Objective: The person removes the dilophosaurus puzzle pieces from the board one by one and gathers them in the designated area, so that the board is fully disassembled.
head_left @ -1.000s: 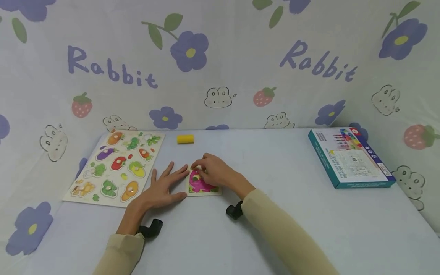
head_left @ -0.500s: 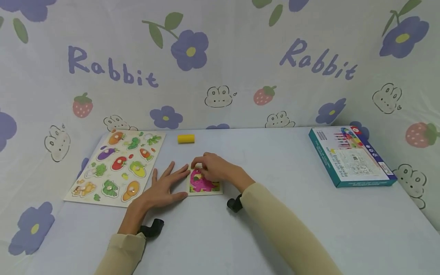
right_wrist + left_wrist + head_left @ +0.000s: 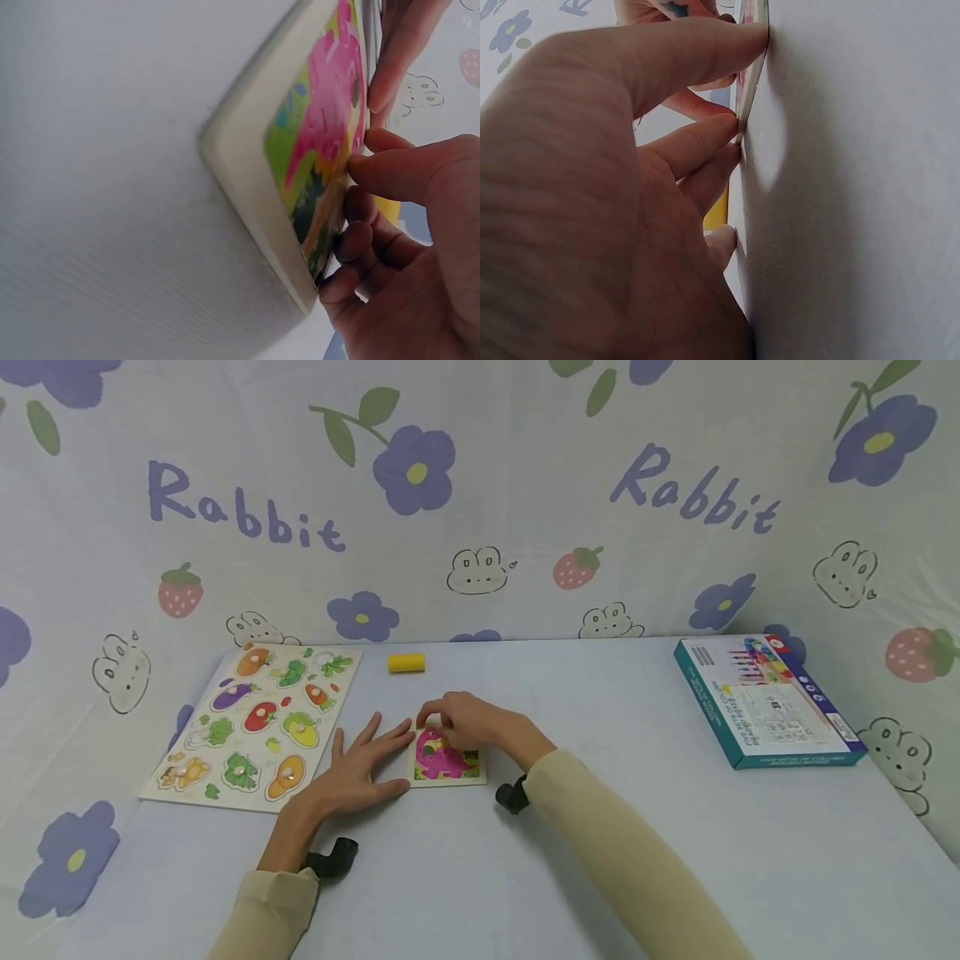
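The left hand, fingers spread, touches the edge of a small square cream-bordered board with a pink dinosaur picture, just to its right. The right hand curls over the board's far part, fingertips on it; whether it pinches anything I cannot tell.

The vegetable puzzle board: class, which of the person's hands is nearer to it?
Left. The left hand lies just right of the vegetable puzzle board; the right hand is farther right, at the pink dinosaur puzzle.
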Demonstrator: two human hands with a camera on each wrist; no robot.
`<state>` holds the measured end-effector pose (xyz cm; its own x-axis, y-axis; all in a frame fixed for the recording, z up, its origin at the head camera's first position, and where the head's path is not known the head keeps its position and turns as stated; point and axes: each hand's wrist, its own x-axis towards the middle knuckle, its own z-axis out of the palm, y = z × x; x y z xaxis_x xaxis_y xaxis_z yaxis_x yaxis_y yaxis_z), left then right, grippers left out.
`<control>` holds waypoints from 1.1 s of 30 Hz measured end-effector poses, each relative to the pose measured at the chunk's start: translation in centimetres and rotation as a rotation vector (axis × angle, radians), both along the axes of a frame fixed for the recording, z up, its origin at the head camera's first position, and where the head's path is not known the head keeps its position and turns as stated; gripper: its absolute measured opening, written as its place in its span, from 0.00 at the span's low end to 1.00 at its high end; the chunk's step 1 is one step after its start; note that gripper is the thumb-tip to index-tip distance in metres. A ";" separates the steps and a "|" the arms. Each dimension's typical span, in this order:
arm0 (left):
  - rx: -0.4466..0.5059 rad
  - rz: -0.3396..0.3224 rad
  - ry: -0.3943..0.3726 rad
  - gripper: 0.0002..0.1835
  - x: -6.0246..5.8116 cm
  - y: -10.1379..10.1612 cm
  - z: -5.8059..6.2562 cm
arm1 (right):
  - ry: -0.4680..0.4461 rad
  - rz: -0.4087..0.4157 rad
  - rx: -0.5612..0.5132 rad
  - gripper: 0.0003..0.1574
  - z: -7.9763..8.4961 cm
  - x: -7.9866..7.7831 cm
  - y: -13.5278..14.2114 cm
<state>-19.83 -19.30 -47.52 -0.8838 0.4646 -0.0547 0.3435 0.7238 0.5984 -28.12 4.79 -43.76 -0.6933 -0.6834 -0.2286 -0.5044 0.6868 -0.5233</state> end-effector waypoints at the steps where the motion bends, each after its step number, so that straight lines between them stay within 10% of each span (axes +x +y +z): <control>1: 0.000 0.001 -0.001 0.41 0.0 0.0 0.0 | -0.014 0.002 0.001 0.22 0.0 -0.1 0.0; 33: 0.001 -0.007 0.000 0.41 -0.2 -0.3 -0.3 | -0.153 -0.120 -0.026 0.24 0.5 -0.3 -0.5</control>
<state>-19.98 -19.59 -47.86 -0.8804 0.4711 -0.0539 0.3488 0.7205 0.5993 -28.42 4.28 -43.25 -0.7286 -0.6052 -0.3207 -0.3334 0.7224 -0.6057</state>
